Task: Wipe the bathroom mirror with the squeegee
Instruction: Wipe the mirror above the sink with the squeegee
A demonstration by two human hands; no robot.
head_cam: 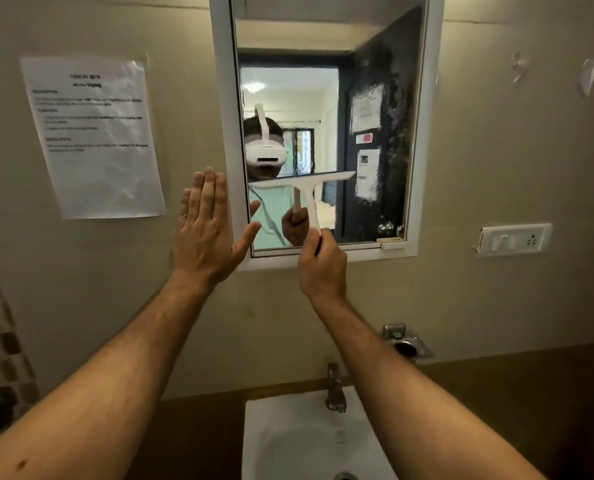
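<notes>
Closest to me is the white sink (288,441), low in the middle. I see no water or things lying in its bowl, only the drain at the very bottom edge. A metal tap (335,389) stands at the back of it. Just up and to the right, a small metal soap dish (408,344) sticks out from the wall; I cannot tell what, if anything, sits in it.

My two bare arms reach up from below. My left hand (207,230) is flat and wide, fingers straight and close together, holding nothing. It is up by the left side of the mirror frame.

My right hand (321,263) is curled tight round the handle of the white squeegee (306,188). The squeegee's long blade lies across the glass, a bit tilted, in the lower half of the mirror (323,98) (the glass above it looks smeary and wet).

Farther out on the wall, a sheet of paper (94,136) with blurry writing hangs left of the mirror. A white switch plate (513,239) sits to the right.
</notes>
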